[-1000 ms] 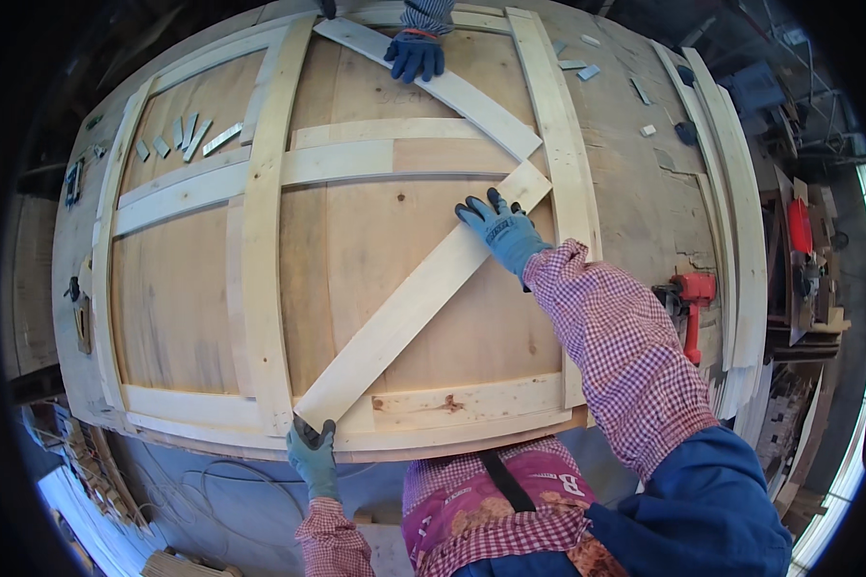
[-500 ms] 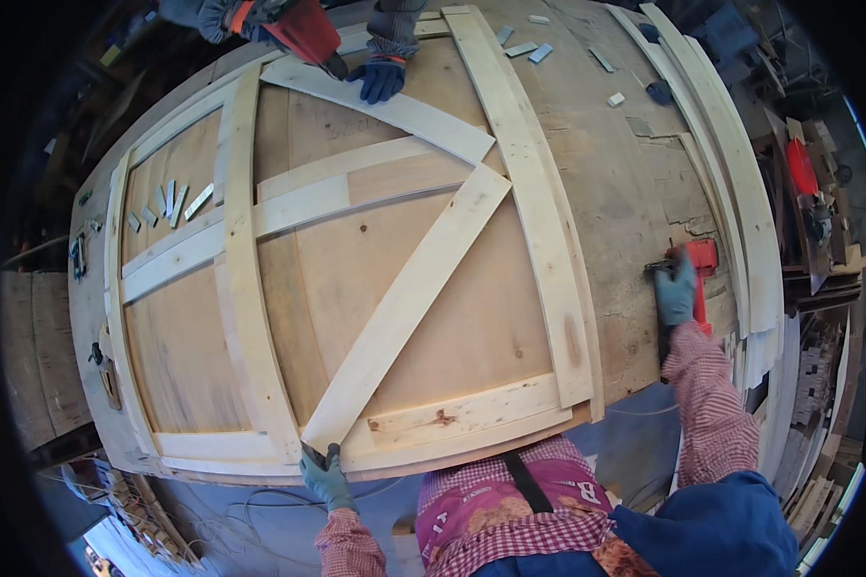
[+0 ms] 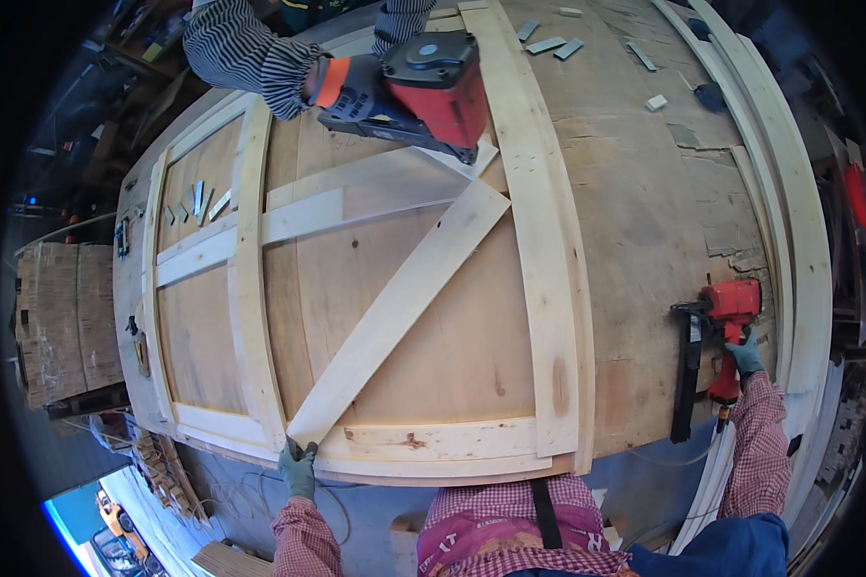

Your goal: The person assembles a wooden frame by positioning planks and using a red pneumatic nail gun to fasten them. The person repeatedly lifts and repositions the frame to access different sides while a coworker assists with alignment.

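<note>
My left hand (image 3: 298,469), in a grey-green glove, grips the lower end of a pale diagonal board (image 3: 404,308) with its fingertips. This board slants across a plywood panel (image 3: 433,356) in a wooden frame, its upper end near the right upright (image 3: 539,250). Off to the right, my right hand (image 3: 745,354) is closed round the handle of a red nail gun (image 3: 736,300). The gun's black magazine (image 3: 685,375) points toward me, over the worktable (image 3: 635,240).
Across the panel a co-worker's gloved hand (image 3: 361,87) holds another red nail gun (image 3: 440,91) over a second diagonal board (image 3: 462,159). Metallic strips (image 3: 199,200) of staples or nails lie on the panel, others (image 3: 547,45) on the table. Long boards (image 3: 775,144) line the right edge.
My right hand now holds the nail gun by its handle, turned upright beside the boards. The co-worker's nail gun has come right and nearer, over the second board's end. My left hand stays at its board.
</note>
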Motion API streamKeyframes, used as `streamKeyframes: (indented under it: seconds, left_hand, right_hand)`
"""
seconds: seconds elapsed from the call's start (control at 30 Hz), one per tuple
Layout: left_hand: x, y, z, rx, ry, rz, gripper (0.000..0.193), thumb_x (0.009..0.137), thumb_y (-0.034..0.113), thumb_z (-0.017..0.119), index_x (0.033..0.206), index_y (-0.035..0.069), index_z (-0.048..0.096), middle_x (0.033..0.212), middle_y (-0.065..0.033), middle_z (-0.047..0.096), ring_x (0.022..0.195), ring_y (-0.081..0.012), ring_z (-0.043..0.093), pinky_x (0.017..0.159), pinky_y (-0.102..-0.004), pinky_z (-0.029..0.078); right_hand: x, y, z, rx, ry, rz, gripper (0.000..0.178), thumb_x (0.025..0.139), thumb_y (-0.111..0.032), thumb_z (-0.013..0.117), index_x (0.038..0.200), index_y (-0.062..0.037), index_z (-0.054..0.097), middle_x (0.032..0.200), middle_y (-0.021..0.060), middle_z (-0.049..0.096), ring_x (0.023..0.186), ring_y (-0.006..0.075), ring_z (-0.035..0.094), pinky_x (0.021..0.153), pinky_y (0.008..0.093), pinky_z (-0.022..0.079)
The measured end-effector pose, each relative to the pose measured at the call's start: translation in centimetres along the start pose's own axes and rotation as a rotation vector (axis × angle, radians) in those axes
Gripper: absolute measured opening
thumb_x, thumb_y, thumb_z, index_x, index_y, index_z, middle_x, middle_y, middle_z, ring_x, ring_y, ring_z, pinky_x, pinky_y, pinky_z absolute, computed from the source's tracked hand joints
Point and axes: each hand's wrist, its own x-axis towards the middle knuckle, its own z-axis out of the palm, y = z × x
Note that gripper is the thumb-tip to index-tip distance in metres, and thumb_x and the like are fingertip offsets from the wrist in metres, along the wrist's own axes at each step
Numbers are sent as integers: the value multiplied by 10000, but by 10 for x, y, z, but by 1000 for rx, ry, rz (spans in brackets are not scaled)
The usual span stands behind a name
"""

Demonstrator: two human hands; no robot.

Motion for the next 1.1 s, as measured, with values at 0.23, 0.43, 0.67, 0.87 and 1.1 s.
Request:
streamKeyframes:
  seconds: [0.23,0.43,0.67,0.87,1.1]
  left_hand:
    - [-16,-17,-18,-133,-4,-25,414,731,151,818,1037,-38,612,779,-57,570,700,-169,528,640,-318,466]
    - [-16,4,-10,57,-13,-69,568,735,174,824,1193,-40,566,913,-102,560,798,-207,554,726,-327,492]
    - [-23,6,-9,-21,4,-85,679,730,161,828,1289,-42,501,987,-116,536,851,-223,571,753,-329,501]
    - [-26,14,-5,-17,15,-71,667,714,137,828,1277,-31,513,995,-115,530,824,-218,575,731,-341,499]
    - [-28,4,2,-120,15,-82,782,690,116,830,1361,-13,450,1042,-134,492,891,-265,549,762,-378,486]
  right_hand:
    - [-48,-140,30,-238,-167,10,547,659,-223,765,1116,16,584,1013,192,655,934,346,635,823,401,494]
    - [-168,-271,28,-169,64,-156,639,693,-254,802,1184,48,525,1073,180,645,947,298,636,815,398,492]
    - [-189,-299,102,54,-184,180,376,682,-138,814,947,48,622,688,76,655,529,190,612,506,313,507]
    - [-172,-345,69,205,-307,485,120,715,-102,670,771,-14,611,643,104,611,461,225,574,419,347,475]
    - [-236,-525,56,614,-546,264,211,867,-255,600,898,-47,581,762,44,567,683,174,572,641,311,495]
